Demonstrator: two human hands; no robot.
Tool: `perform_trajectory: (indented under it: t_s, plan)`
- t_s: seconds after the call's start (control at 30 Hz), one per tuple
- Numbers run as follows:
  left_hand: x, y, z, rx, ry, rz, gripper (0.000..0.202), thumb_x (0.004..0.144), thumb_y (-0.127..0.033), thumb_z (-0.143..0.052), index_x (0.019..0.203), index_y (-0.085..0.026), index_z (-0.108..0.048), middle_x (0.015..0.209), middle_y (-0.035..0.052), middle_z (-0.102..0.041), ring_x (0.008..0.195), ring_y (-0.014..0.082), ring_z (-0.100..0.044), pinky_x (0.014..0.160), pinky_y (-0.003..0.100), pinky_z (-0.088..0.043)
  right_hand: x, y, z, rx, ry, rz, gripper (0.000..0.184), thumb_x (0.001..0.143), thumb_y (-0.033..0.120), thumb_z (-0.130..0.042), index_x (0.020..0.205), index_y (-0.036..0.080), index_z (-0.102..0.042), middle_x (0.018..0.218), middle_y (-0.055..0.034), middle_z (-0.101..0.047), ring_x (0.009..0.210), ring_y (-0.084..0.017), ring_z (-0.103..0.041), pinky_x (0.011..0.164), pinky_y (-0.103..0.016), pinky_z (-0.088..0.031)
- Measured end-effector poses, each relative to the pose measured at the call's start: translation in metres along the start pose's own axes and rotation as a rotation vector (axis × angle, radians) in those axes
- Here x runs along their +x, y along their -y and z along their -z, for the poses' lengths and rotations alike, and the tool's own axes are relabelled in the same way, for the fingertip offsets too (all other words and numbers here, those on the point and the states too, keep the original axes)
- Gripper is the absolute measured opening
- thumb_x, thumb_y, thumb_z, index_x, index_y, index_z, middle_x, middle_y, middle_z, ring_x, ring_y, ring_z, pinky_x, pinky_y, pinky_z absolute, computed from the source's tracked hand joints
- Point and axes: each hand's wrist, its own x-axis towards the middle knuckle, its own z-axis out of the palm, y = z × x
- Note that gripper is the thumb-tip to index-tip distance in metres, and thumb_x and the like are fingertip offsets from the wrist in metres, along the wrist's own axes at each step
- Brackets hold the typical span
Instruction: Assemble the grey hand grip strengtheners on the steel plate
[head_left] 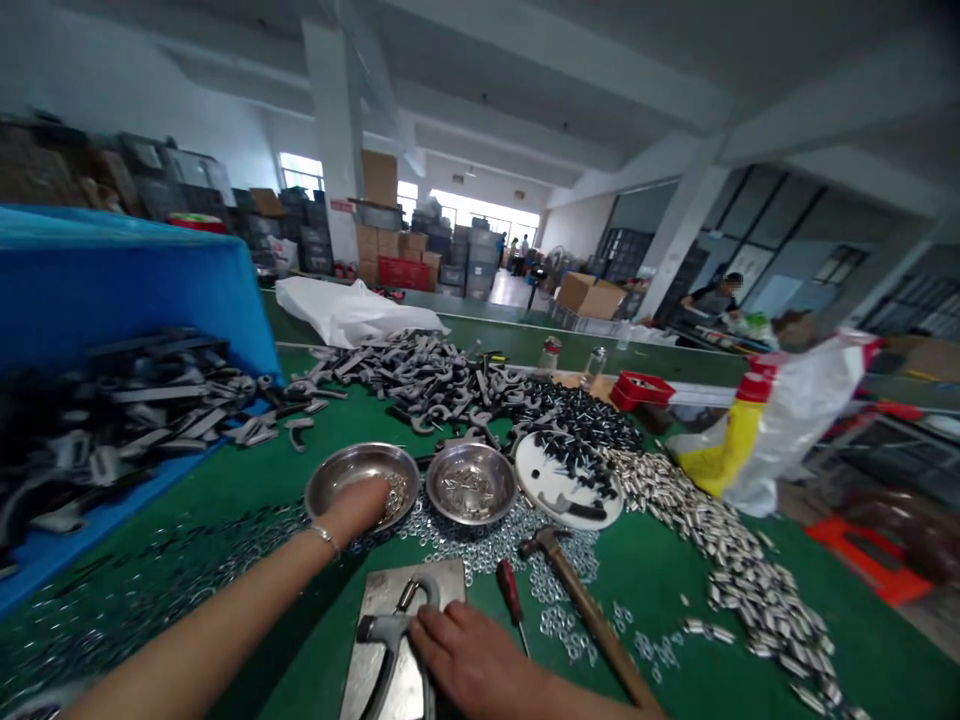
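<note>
My left hand reaches into the left steel bowl, which holds small shiny metal parts. Its fingers are bent together and the tips are hidden, so I cannot see what they pinch. On a flat metal plate lies a grey hand tool with a curved jaw and long handles. My right hand is closed on the right side of this tool, holding it against the plate. A second steel bowl with small metal pins stands right of the first.
A red-handled screwdriver and a hammer lie to the right. Behind the bowls are a white plate and piled grey tool parts. Metal cylinders spread rightward. A blue bin stands left; a person works far right.
</note>
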Motion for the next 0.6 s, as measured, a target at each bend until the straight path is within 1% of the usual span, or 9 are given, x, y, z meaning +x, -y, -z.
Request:
perform_trajectory:
  t_s: [0.07,0.2,0.27,0.33,0.4,0.43,0.5,0.57,0.6]
  plan:
    - [0.006,0.009,-0.005,0.036,-0.002,0.008,0.014,0.087,-0.012,-0.054,0.088,-0.010,-0.068,0.101,0.0159,-0.071,0.096,0.0264,-0.066,0.087,0.035,-0.046,0.002,-0.002,-0.002,-0.007,-0.006,-0.010,0.045,0.097,0.024,-0.051,0.140,0.010,-0.043,0.128,-0.0131,-0.064,0.097,-0.024,-0.063,0.083,-0.034,-0.057]
    - [0.006,0.023,-0.010,0.024,-0.011,0.003,0.021,0.090,-0.018,-0.047,0.089,-0.013,-0.068,0.099,0.0127,-0.072,0.091,0.0244,-0.066,0.079,0.029,-0.044,0.008,-0.003,-0.009,0.009,-0.017,0.009,0.044,0.096,0.027,-0.053,0.136,0.010,-0.045,0.119,-0.0121,-0.068,0.089,-0.023,-0.063,0.074,-0.032,-0.057]
    - [0.005,0.027,-0.011,0.010,-0.025,-0.005,0.021,0.090,-0.020,-0.047,0.091,-0.014,-0.067,0.098,0.0115,-0.071,0.090,0.0241,-0.066,0.075,0.028,-0.043,0.009,-0.004,-0.012,0.011,-0.013,0.029,0.043,0.097,0.028,-0.052,0.135,0.010,-0.046,0.117,-0.0127,-0.069,0.085,-0.023,-0.063,0.070,-0.031,-0.057]
    - [0.004,0.031,-0.010,-0.004,-0.039,-0.016,0.019,0.089,-0.022,-0.049,0.092,-0.015,-0.067,0.097,0.0105,-0.071,0.089,0.0240,-0.066,0.074,0.028,-0.042,0.008,-0.003,-0.013,0.000,-0.016,0.001,0.042,0.097,0.028,-0.052,0.134,0.011,-0.046,0.116,-0.0134,-0.069,0.085,-0.023,-0.064,0.070,-0.032,-0.057]
    - [0.003,0.032,-0.006,-0.007,-0.071,-0.034,0.016,0.088,-0.022,-0.052,0.091,-0.017,-0.067,0.097,0.0092,-0.071,0.089,0.0244,-0.065,0.073,0.028,-0.042,0.007,-0.001,-0.012,-0.014,-0.017,-0.046,0.041,0.096,0.028,-0.052,0.134,0.012,-0.047,0.119,-0.0139,-0.069,0.087,-0.023,-0.065,0.073,-0.033,-0.058]
    - [0.002,0.032,-0.003,-0.010,-0.109,-0.045,0.014,0.087,-0.021,-0.054,0.090,-0.017,-0.068,0.097,0.0085,-0.071,0.088,0.0250,-0.065,0.074,0.029,-0.042,0.007,0.000,-0.011,-0.018,-0.020,-0.061,0.041,0.096,0.028,-0.050,0.135,0.012,-0.047,0.122,-0.0138,-0.069,0.089,-0.024,-0.066,0.075,-0.033,-0.058]
    - [-0.005,0.029,0.005,-0.027,-0.206,-0.056,0.012,0.083,-0.018,-0.057,0.083,-0.017,-0.069,0.093,0.0075,-0.071,0.087,0.0267,-0.064,0.076,0.031,-0.042,0.007,0.004,-0.007,-0.019,-0.025,-0.088,0.041,0.098,0.027,-0.043,0.138,0.016,-0.045,0.127,-0.0109,-0.068,0.093,-0.023,-0.067,0.079,-0.034,-0.059]
    - [-0.020,0.022,0.017,-0.066,-0.271,-0.058,0.012,0.081,-0.014,-0.058,0.079,-0.016,-0.069,0.086,0.0066,-0.071,0.084,0.0263,-0.064,0.077,0.032,-0.042,0.010,0.008,-0.001,0.001,-0.025,-0.125,0.043,0.099,0.026,-0.039,0.142,0.021,-0.042,0.130,-0.0072,-0.067,0.098,-0.024,-0.067,0.084,-0.035,-0.059]
    - [-0.031,0.017,0.022,-0.091,-0.273,-0.058,0.012,0.082,-0.013,-0.058,0.080,-0.016,-0.070,0.084,0.0060,-0.071,0.084,0.0250,-0.064,0.078,0.031,-0.043,0.011,0.010,0.004,0.021,-0.024,-0.147,0.044,0.099,0.025,-0.038,0.143,0.023,-0.042,0.130,-0.0061,-0.067,0.100,-0.024,-0.067,0.087,-0.036,-0.058]
